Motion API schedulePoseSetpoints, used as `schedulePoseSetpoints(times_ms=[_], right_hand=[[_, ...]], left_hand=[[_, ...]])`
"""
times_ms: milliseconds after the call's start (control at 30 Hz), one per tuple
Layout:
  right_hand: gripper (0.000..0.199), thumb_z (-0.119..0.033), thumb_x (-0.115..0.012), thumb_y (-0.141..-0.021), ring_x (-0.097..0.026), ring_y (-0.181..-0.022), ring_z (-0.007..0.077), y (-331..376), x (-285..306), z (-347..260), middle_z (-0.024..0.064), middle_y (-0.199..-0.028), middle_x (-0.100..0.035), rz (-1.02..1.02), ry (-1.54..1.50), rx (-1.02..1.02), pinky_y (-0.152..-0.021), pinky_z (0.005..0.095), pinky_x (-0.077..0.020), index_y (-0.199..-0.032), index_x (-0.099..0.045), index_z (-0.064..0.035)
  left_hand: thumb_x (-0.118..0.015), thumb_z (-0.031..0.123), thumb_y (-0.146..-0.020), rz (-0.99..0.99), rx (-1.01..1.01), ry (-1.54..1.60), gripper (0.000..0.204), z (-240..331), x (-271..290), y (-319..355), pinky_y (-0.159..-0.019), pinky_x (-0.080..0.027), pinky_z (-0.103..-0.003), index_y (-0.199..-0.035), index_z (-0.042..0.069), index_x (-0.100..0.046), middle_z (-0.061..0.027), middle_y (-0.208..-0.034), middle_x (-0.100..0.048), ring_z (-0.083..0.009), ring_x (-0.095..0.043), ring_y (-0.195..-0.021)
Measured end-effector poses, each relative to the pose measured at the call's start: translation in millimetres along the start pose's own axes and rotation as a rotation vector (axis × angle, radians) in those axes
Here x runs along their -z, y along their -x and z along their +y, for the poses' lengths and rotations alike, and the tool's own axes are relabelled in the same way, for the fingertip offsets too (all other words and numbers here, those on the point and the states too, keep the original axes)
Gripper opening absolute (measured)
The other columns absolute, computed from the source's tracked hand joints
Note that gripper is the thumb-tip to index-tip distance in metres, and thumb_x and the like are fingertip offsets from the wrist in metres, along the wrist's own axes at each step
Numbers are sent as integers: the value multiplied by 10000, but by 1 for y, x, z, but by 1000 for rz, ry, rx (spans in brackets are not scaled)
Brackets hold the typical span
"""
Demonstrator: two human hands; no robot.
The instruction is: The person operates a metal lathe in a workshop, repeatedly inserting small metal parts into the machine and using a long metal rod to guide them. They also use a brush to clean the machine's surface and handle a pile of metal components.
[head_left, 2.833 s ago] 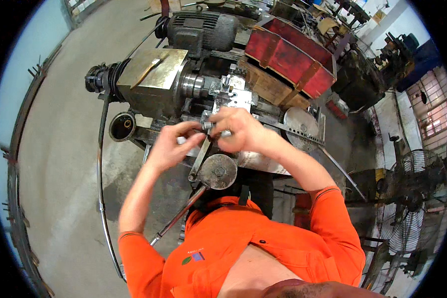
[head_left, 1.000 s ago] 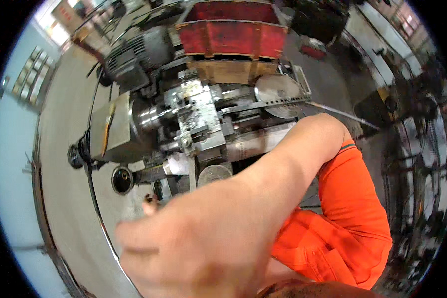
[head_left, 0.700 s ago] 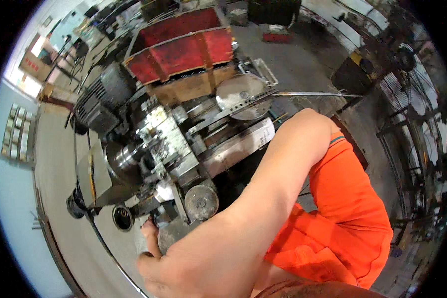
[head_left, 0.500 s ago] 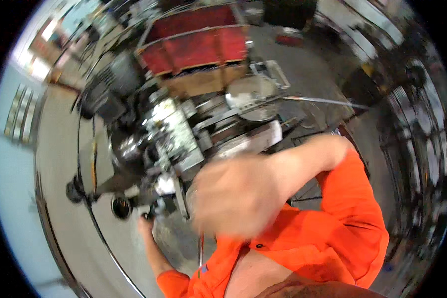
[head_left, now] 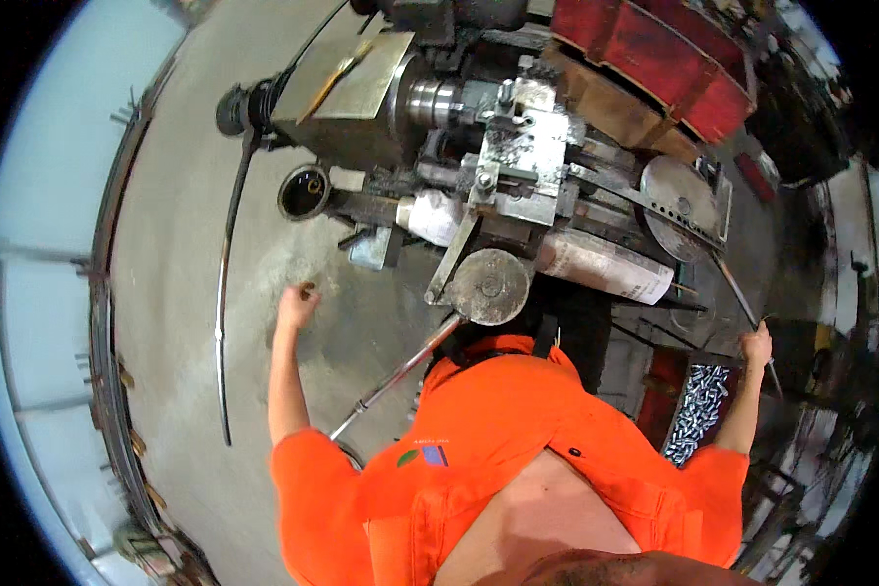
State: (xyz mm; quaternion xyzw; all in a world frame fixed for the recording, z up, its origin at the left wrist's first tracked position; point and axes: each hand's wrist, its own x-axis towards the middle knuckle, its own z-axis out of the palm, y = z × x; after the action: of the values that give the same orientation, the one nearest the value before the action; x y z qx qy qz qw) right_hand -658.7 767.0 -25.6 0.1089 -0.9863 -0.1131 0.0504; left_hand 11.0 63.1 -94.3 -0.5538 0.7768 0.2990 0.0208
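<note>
Both your hands are off the lathe (head_left: 498, 166). Left hand (head_left: 296, 305) hangs loosely curled over the floor, apparently empty. Right hand (head_left: 755, 347) grips a thin metal rod (head_left: 732, 283) beside the tray of bolts (head_left: 698, 410). Looks like a tool fetch; next, bring the rod to the carriage.

A grey lathe (head_left: 479, 146) fills the far centre, a round handwheel (head_left: 490, 285) at its near edge, red bins (head_left: 674, 59) far right, a tray of small silvery parts (head_left: 698, 410) near right.

left hand (head_left: 297, 304): loosely curled, arm out | right hand (head_left: 755, 346): apparently fisted
</note>
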Motion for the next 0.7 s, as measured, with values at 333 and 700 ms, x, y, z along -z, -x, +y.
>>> schedulePoseSetpoints(times_ms=[333,700], right_hand=[[294,-223,-528,-639,-591,-738,381,165,44,-77,198,-789,-620,-93,-325,-96,-664,445,-468,-843,-607,-27],[284,-213,-542,-613,-549,-644,364,227,79,-132,191,-658,-566,-237,-811,-258,-613,409,-434,-811,-561,-10]], left_hand=[[-658,273,-800,-628,-429,270,430,201,-13,143,-769,-475,-337,-1122,9,-551,-116,-934,-637,-188,-603,-874],[-578,168,-825,-575,-410,178,236,218,-51,146,-700,-466,-357,-1015,29,-576,-159,-812,-634,-279,-624,-764]])
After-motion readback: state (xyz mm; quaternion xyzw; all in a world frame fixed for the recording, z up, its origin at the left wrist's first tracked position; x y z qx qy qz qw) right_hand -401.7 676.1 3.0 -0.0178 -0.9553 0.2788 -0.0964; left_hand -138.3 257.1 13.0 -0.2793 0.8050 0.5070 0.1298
